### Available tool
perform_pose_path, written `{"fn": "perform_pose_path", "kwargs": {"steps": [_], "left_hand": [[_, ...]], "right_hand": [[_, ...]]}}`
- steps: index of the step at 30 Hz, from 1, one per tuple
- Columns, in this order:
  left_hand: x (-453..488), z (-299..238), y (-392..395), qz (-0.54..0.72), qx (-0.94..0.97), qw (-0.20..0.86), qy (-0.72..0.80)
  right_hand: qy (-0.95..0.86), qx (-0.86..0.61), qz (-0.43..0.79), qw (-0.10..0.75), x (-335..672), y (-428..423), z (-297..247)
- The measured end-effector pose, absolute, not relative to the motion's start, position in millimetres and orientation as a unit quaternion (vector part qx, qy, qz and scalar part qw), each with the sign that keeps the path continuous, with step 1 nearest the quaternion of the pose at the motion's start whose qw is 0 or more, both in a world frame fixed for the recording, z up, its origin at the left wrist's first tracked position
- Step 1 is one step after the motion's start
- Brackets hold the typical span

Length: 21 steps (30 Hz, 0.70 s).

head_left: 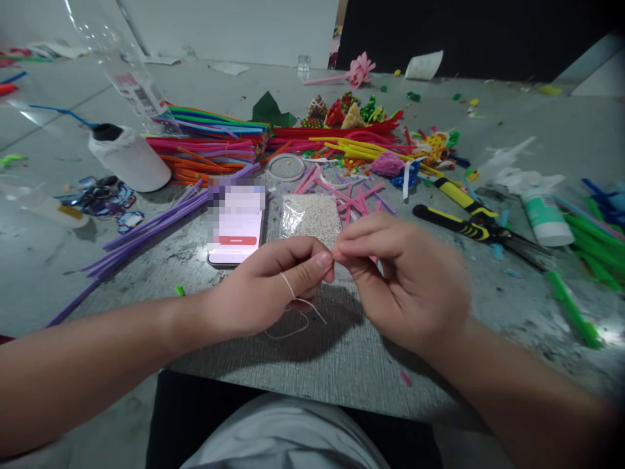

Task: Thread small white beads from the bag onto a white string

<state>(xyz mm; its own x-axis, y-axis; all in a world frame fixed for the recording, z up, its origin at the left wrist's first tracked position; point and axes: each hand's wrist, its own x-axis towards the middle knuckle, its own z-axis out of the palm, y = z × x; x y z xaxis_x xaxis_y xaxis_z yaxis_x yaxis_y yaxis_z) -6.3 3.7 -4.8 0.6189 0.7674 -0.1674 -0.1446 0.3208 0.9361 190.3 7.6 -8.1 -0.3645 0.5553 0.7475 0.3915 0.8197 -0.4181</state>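
Observation:
My left hand is curled, thumb pressed to fingers, with a thin white thread looped round the thumb and trailing below onto the table. My right hand pinches at the same spot, fingertip to fingertip with the left; what sits between the fingertips is too small to make out. Both hands hover over the grey table just in front of a clear bag of small white beads. A phone with a lit screen lies left of the bag.
Purple pipe cleaners lie at the left, a stack of coloured ones behind. Yellow-handled pliers and a glue bottle sit right. A white roll, a tape ring and small craft pieces are further back.

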Motion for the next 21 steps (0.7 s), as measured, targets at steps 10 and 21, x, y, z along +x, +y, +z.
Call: {"fn": "perform_pose_path", "kwargs": {"steps": [10, 21], "left_hand": [[-6.0, -11.6, 1.3, 0.342, 0.642, 0.598, 0.337], [-13.0, 2.1, 2.9, 0.374, 0.693, 0.494, 0.369]], "right_hand": [[-0.769, -0.388, 0.084, 0.502, 176.0, 0.6, -12.1], [-0.615, -0.457, 0.365, 0.53, 187.8, 6.8, -3.0]]}}
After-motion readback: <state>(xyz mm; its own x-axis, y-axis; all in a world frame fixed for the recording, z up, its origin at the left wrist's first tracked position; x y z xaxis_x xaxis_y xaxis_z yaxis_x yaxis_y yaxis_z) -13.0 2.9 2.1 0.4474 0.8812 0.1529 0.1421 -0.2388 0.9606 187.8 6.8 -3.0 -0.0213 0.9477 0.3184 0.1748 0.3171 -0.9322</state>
